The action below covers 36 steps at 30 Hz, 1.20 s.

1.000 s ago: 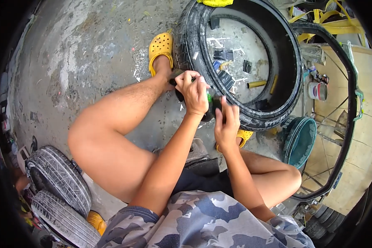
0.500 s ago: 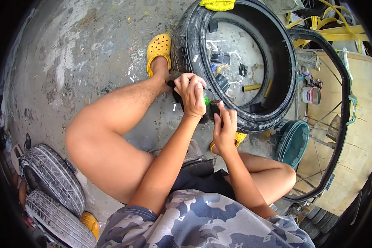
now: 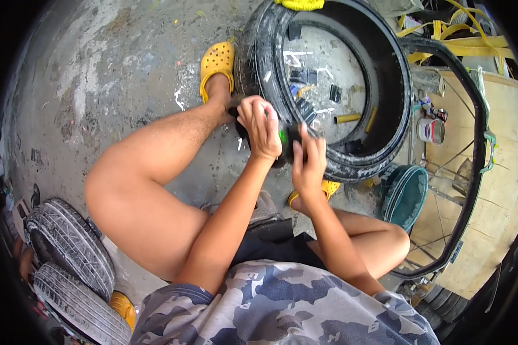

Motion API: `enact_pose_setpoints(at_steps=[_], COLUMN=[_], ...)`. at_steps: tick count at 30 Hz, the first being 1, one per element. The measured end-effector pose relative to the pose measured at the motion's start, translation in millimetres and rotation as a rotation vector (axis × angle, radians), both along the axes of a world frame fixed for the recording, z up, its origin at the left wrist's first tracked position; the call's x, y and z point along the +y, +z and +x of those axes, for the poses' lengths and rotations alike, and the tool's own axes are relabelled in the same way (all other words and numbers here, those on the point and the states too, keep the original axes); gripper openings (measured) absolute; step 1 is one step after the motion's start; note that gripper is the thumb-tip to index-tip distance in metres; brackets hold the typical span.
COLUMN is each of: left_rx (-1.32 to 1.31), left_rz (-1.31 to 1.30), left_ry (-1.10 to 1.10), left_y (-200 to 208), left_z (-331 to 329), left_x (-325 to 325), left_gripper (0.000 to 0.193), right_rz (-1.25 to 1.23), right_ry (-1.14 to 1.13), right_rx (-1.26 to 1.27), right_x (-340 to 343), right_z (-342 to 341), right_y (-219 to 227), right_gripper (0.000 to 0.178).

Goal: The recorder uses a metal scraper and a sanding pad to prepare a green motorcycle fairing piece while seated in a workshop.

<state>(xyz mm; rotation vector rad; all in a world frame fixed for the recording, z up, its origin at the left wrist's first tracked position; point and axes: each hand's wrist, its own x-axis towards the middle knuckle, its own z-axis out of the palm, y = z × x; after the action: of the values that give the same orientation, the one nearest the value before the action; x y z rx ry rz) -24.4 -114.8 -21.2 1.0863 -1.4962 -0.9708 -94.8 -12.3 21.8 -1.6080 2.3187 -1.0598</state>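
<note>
My left hand (image 3: 261,127) is wrapped round a black hand tool with a green part (image 3: 282,137), whose exact kind I cannot make out. Its dark body sticks out past both sides of the fist. Close by on the right, my right hand (image 3: 309,164) is closed, with thumb and fingers at the tool's right end; slight blur hides what they pinch. Just beyond both hands a large black tyre (image 3: 252,63) leans on the floor, its tread scuffed whitish. Through its opening show dark scraps (image 3: 335,93) and a short yellow tube (image 3: 347,118).
Yellow cloth (image 3: 300,4) lies over the tyre's top. At the right stand a teal bucket (image 3: 406,198), a small white tub (image 3: 430,131) and a black frame (image 3: 481,155) before a wooden board (image 3: 503,224). More tyres (image 3: 77,244) are at lower left. My yellow clogs (image 3: 217,62) flank the work.
The whole view has shifted slightly left. My right hand's fingers have moved up a little along the tool's right end and look blurred. My left hand keeps its grip.
</note>
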Motion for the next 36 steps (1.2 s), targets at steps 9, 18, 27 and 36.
enact_pose_setpoints(at_steps=[9, 18, 27, 36], left_rx=[0.047, 0.154, 0.167, 0.169], left_rz=[0.003, 0.004, 0.035, 0.01], left_ry=[0.011, 0.059, 0.067, 0.043], left_y=[-7, -14, -14, -12], left_z=[-1, -3, -4, -7], left_x=[1, 3, 5, 4], left_gripper=[0.037, 0.036, 0.038, 0.038], right_rz=[-0.056, 0.016, 0.091, 0.168], right_ry=[0.031, 0.118, 0.067, 0.04], right_rx=[0.02, 0.098, 0.066, -0.103], right_x=[-14, -35, -52, -88], right_z=[-3, 2, -4, -26], right_y=[2, 11, 9, 17], right_gripper=[0.038, 0.042, 0.041, 0.033])
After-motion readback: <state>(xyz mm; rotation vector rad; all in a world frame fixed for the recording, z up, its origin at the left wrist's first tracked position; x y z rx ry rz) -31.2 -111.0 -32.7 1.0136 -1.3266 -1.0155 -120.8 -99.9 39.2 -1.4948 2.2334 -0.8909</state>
